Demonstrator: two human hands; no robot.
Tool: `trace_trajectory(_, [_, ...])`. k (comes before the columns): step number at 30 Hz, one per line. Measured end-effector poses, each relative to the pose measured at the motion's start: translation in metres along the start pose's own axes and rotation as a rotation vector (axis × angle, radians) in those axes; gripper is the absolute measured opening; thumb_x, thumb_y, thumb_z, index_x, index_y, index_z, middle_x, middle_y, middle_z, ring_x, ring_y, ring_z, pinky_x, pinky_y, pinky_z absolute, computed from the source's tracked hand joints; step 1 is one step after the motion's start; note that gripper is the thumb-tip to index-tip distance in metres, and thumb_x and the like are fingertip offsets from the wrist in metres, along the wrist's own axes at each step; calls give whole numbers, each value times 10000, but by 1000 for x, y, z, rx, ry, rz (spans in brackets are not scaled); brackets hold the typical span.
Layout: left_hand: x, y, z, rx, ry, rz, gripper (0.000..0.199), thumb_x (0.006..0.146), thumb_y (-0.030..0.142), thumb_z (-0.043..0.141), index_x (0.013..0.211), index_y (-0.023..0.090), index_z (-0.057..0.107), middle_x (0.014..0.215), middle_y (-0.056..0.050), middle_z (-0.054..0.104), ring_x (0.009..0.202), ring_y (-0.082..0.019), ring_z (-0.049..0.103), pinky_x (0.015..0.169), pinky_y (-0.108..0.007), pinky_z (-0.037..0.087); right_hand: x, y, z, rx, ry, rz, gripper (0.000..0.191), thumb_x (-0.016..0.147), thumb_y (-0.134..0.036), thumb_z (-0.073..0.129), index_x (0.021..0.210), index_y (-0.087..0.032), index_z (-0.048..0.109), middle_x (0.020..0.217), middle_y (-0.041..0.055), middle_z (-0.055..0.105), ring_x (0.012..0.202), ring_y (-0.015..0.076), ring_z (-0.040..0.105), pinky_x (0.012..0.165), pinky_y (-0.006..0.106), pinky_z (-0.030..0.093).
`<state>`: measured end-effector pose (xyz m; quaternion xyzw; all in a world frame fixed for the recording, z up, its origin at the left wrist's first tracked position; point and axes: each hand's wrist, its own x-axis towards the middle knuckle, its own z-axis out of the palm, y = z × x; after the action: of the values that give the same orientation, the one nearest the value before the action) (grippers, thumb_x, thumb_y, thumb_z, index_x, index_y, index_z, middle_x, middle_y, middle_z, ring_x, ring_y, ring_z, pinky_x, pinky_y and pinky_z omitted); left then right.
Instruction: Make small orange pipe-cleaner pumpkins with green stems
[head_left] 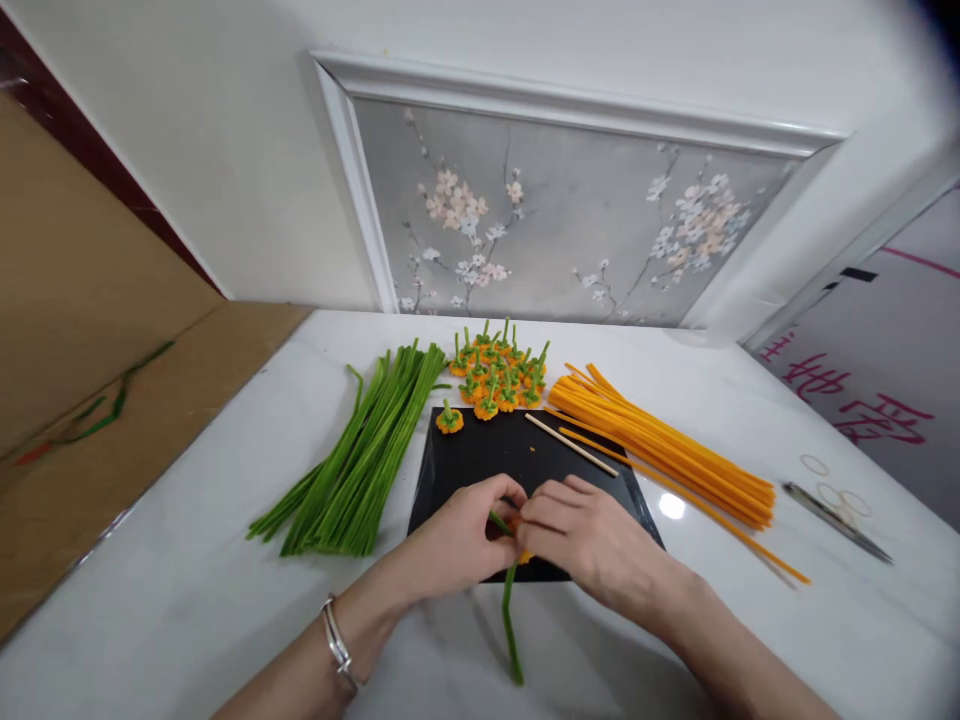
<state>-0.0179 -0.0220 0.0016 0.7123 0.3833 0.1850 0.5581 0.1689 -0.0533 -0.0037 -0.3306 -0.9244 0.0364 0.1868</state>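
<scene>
My left hand point(476, 525) and my right hand point(581, 535) meet over the black mat point(480, 465), fingers closed around a small work piece. A green pipe cleaner point(511, 630) is pinched in my left fingers, its tail hanging below the mat's near edge. Between the hands shows part of an orange pipe-cleaner pumpkin point(525, 556), gripped by my right fingers, which hide most of it. One finished little pumpkin point(450, 418) with a green stem sits on the mat's far left corner. A thin wooden stick point(571, 444) lies across the mat's far right.
Green pipe cleaners point(356, 470) lie bundled at left, orange pipe cleaners point(667, 450) at right. Several small pumpkins point(499, 370) cluster behind the mat. A pointed metal tool point(836, 522) and rubber bands point(829, 492) rest at far right. A wall point(270, 180) bounds the white table point(202, 560).
</scene>
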Motion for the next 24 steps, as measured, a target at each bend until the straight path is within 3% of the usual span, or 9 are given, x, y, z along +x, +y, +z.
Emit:
trace_trajectory(4, [0, 9, -1, -164, 91, -75, 279, 712, 149, 598, 984, 166, 536, 834, -13, 691, 749, -150, 631, 659, -238, 439, -4, 9, 3, 402, 212, 391, 161, 926, -170, 457, 952, -199, 613, 850, 37, 643, 753, 143, 596, 673, 250, 471])
trace_trajectory(6, [0, 14, 0, -197, 139, -101, 308, 710, 152, 607, 1006, 169, 525, 824, -15, 702, 729, -148, 633, 674, -250, 440, -5, 10, 2, 535, 222, 562, 152, 923, -218, 467, 927, -203, 619, 764, 14, 629, 658, 132, 584, 604, 235, 463])
trace_trajectory(8, [0, 15, 1, -227, 154, -114, 317, 714, 153, 610, 1016, 169, 514, 800, -13, 705, 712, -146, 632, 678, -256, 445, -4, 8, 1, 599, 197, 633, 172, 925, -254, 466, 880, -201, 623, 693, -1, 608, 596, 124, 557, 549, 225, 435])
trace_trajectory(17, [2, 3, 13, -141, 140, -40, 272, 753, 173, 592, 1012, 167, 506, 803, -29, 709, 678, -145, 617, 592, -226, 436, 2, -5, 3, 436, 209, 468, 164, 892, -132, 469, 774, -190, 567, 742, 17, 588, 675, 138, 572, 619, 239, 426])
trace_trajectory(24, [2, 0, 18, -36, 237, 30, 294, 753, 139, 584, 1041, 187, 551, 878, -25, 707, 748, -163, 650, 628, -233, 476, 5, -13, 16, 87, 177, 498, 168, 914, -152, 374, 830, -179, 517, 767, 48, 561, 603, 167, 549, 526, 260, 393])
